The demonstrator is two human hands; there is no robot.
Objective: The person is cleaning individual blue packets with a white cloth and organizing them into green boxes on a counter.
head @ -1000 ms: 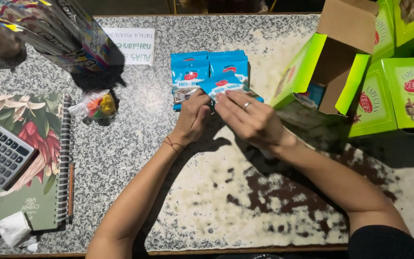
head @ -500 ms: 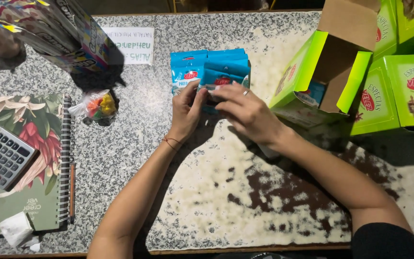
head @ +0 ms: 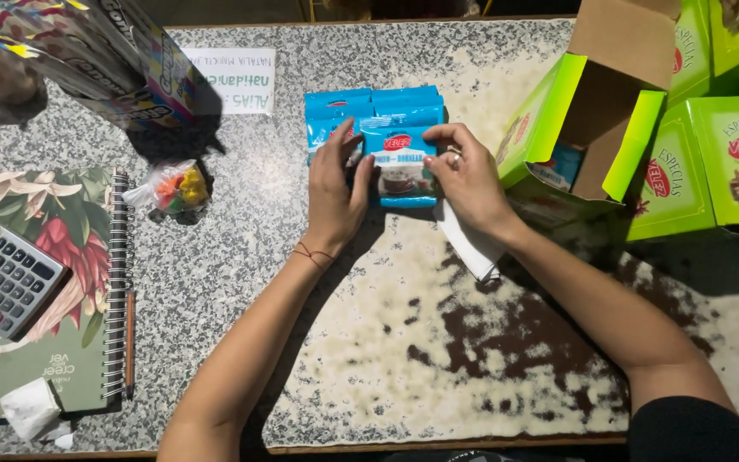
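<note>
Both of my hands hold one blue sachet [head: 401, 167] flat over a small pile of blue sachets [head: 361, 104] on the speckled stone counter [head: 241, 257]. My left hand [head: 334, 192] grips the sachet's left edge, thumb on top, a red thread around the wrist. At the sachet's right edge is my right hand [head: 470, 175], wearing a ring. A white strip of paper [head: 470, 244] lies under my right wrist.
An open green carton [head: 588, 128] stands right of the sachets, with more green boxes [head: 733, 158] beyond. On the left lie a floral spiral notebook [head: 53, 282], a calculator [head: 2, 269], a pencil [head: 130, 342], a small bag of coloured sweets [head: 177, 188], colourful boxes [head: 87, 51] and a paper label [head: 233, 79].
My hands have drawn a single sachet toward me, off the pile, and now hold it by both side edges.
</note>
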